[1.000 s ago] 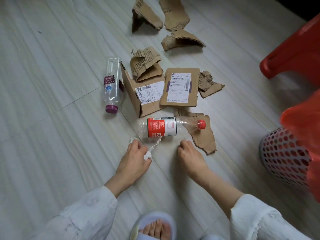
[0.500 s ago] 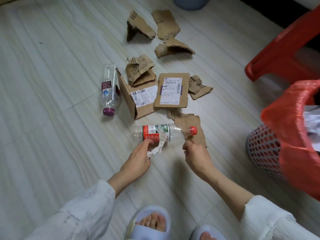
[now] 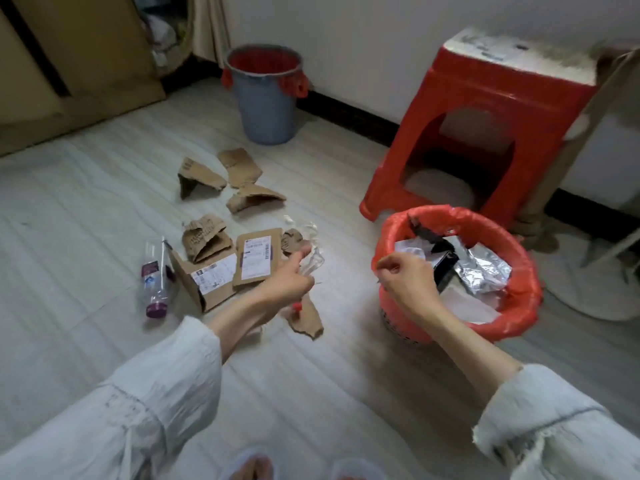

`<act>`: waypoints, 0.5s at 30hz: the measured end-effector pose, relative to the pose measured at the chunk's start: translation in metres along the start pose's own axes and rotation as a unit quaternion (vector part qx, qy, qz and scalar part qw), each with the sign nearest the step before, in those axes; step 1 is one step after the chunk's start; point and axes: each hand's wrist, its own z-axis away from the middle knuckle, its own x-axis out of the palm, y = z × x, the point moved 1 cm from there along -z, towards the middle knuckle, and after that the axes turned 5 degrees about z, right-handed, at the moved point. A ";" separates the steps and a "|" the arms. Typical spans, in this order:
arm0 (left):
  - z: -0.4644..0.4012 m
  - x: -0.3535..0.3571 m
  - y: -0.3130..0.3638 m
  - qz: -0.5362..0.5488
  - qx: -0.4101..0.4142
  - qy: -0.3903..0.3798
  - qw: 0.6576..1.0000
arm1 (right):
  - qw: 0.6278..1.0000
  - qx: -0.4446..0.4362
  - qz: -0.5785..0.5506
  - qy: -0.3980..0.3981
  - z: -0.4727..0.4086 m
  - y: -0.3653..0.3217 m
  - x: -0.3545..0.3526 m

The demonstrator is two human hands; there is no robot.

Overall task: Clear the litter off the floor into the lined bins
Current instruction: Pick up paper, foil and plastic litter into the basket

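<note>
Gripping crumpled clear wrapper point(image 3: 311, 251) in left hand point(image 3: 289, 280) | right hand point(image 3: 407, 280) curled, contents unclear, over red-lined bin point(image 3: 519, 306)

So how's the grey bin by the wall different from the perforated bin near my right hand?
The grey plastic bin has solid walls and stands far off by the wall; the white perforated bin sits close, beside the right hand. The grey bin's red liner shows nothing inside from here, while the perforated bin already holds foil and paper. Both are round, upright and lined with red bags.
</note>
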 end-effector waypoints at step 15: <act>-0.098 0.165 0.129 -0.133 0.247 0.048 0.959 | 0.970 0.171 -0.025 0.173 -0.036 0.140 -0.114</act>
